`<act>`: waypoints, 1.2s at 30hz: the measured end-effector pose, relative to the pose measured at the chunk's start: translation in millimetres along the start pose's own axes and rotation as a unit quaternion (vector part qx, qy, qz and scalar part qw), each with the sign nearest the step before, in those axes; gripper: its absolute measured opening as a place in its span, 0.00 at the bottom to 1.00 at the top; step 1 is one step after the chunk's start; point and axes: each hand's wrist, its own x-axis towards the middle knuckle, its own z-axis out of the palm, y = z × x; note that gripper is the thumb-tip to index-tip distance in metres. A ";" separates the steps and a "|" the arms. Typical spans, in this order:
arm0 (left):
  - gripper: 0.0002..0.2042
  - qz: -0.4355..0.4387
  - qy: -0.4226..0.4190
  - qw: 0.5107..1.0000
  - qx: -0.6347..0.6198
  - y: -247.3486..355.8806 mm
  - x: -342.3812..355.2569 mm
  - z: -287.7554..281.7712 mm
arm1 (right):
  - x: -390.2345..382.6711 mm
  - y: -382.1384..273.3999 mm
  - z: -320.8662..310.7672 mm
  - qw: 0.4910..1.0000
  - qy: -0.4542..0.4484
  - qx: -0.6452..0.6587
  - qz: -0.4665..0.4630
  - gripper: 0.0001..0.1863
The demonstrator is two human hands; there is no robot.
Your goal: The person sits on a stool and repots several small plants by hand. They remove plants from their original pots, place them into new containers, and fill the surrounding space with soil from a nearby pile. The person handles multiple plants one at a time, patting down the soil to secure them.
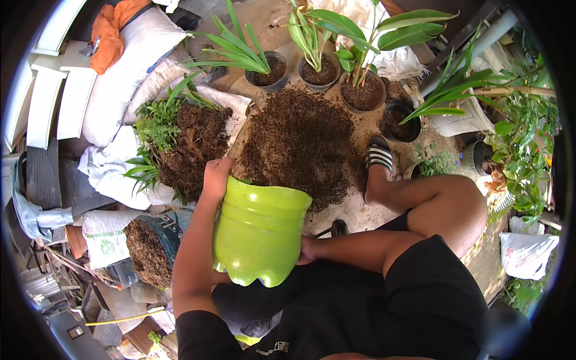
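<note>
A shiny lime-green planter, shaped like the cut-off base of a large plastic bottle, is tilted in front of my body. Its rim points away from me and its lobed bottom faces me. My left hand is closed on the rim at the upper left. Against the lower right side rests my right hand, its fingers partly hidden by the planter. Just beyond the rim, dark loose soil is spread over the ground. To its left lie uprooted plants with a thick mass of roots and soil.
Several potted plants, including a black pot and a brown pot, line the soil's far side. My sandalled foot is at its right edge. A tipped sack of brown material lies at left, below white sacks.
</note>
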 end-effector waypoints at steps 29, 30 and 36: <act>0.25 0.078 0.008 0.995 -0.063 7.9 -4.2 -2.4 | -0.8 -16.4 18.4 0.993 -0.013 -0.060 -0.099 0.30; 0.25 0.076 -0.003 0.994 -0.076 6.1 -4.7 -8.0 | -13.3 -19.7 35.4 0.995 0.022 -0.048 -0.081 0.30; 0.26 0.117 0.024 0.986 -0.114 -12.1 -11.2 -0.2 | 3.7 -42.0 -5.6 0.994 -0.029 -0.006 -0.101 0.30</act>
